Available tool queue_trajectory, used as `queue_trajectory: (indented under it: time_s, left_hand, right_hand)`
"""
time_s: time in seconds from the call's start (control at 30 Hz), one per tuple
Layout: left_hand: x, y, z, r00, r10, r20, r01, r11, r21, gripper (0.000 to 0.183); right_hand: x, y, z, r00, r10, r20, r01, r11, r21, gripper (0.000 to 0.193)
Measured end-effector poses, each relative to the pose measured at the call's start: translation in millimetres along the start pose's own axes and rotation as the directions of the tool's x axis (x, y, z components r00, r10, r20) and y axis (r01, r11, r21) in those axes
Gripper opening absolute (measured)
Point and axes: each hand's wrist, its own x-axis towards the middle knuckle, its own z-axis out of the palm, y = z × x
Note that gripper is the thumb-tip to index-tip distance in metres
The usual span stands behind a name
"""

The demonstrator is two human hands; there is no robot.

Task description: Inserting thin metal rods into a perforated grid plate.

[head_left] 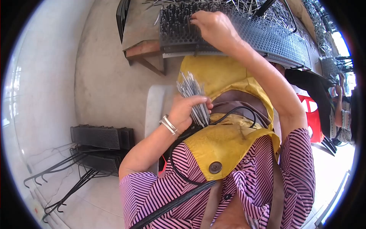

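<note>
My left hand [185,108] is closed around a bundle of thin grey metal strips [190,87], held upright in front of my apron with the ends fanning out at the top. My right hand [215,27] reaches forward over a perforated metal rack [263,40], its fingers pinched together at the left part. Whatever is between those fingertips is too small to make out. Many dark thin pieces [173,23] stand upright in the rack's holes beside my right hand, while the holes nearer to me are bare.
The rack rests on a wooden table [143,49], with loose strips [251,7] heaped behind it. On the floor at left lie dark perforated racks with long hooked handles [95,137]. A red chair [314,118] and another person [337,99] are at right. A yellow apron [217,149] covers my lap.
</note>
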Motion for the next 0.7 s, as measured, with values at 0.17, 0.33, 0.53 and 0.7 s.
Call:
queue_trajectory:
  time_s: [0.17, 0.33, 0.53, 0.7]
  left_hand:
    - [1, -2, 0, 1.000, -0.001, -0.004, 0.001, 1.000, -0.016, 0.015]
    - [-1, -4, -2, 1.000, 0.003, 0.007, -0.003, 1.000, 0.012, 0.016]
    - [0, -5, -1, 1.000, 0.028, 0.003, -0.028, 0.999, 0.025, 0.015]
    - [0, -4, 0, 1.000, 0.007, -0.013, -0.007, 1.000, 0.016, 0.016]
  right_hand:
    - [-14, 4, -3, 0.998, 0.058, 0.035, -0.053, 0.991, -0.124, 0.021]
    - [-8, 4, -7, 0.989, 0.125, 0.077, -0.117, 0.988, -0.096, 0.022]
    - [0, -6, -8, 0.987, -0.031, 0.160, 0.038, 0.998, -0.043, 0.017]
    - [8, -10, -16, 0.968, -0.013, 0.249, 0.028, 0.998, -0.056, 0.010]
